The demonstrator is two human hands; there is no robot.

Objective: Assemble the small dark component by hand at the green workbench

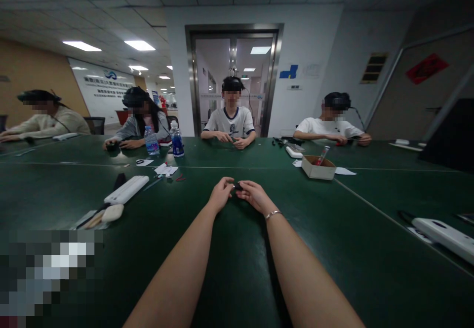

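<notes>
Above the green tabletop, in front of me, a small black object [237, 186] with a bright glint at its left end lies between my two hands. It is too small to name. My right hand [255, 197] pinches it from the right between thumb and fingers, and a silver bracelet [273, 214] circles that wrist. My left hand [221, 195] curls in from the other side, its fingertips closed at the object's left end. The fingers partly hide the object.
Left lie a white power bank-like device [128, 190], a pale rounded item [113, 213] and paper scraps [166, 169]. Two bottles [177, 140] stand beyond. An open box [318, 168] holds a red-and-clear tube. Another white device [444, 236] lies right. Several people sit across the table.
</notes>
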